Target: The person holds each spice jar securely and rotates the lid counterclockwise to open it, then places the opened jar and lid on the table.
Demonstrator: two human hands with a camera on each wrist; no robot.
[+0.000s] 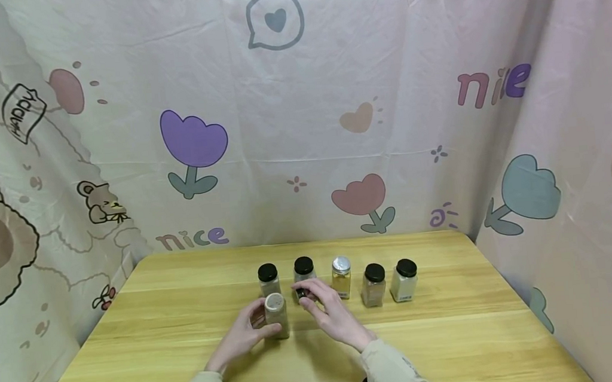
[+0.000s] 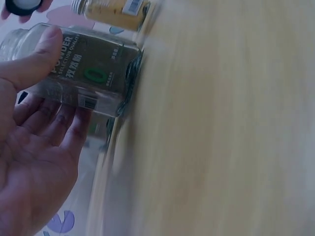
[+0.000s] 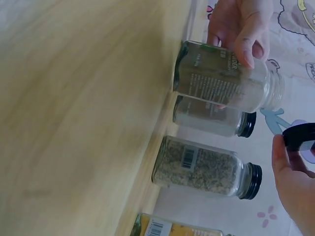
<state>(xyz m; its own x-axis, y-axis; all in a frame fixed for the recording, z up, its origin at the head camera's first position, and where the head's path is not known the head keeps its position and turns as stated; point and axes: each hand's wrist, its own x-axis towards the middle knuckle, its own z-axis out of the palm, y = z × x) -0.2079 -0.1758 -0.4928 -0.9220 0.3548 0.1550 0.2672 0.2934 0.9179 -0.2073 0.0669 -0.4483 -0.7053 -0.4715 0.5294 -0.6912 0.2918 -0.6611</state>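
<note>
Toward the middle of a wooden table [image 1: 457, 335], our left hand [image 1: 249, 334] grips a glass jar [image 1: 277, 317] between thumb and fingers, holding it about upright; we cannot tell whether its base touches the wood. Just to the right, with a gap between, our right hand [image 1: 334, 317] pinches a black lid [image 3: 298, 135].

Tabletop stretches broadly to the slanting left and right edges. Behind our hands, five closed jars form a loose row, the nearest at left just behind the held one: a first black-capped jar [image 1: 269, 286], a second black-capped jar [image 1: 303, 268], a silver-capped jar [image 1: 342, 281] with yellow contents, then two more black-capped jars [image 1: 374, 287]. At the far edge hangs a creased, pale cloth [image 1: 290, 132] printed with tulips.

We make out squarish clear glass, a round threaded neck, brownish powder and white lettering on the held jar; flaky bits fill the second. Light wood grain runs lengthwise.
</note>
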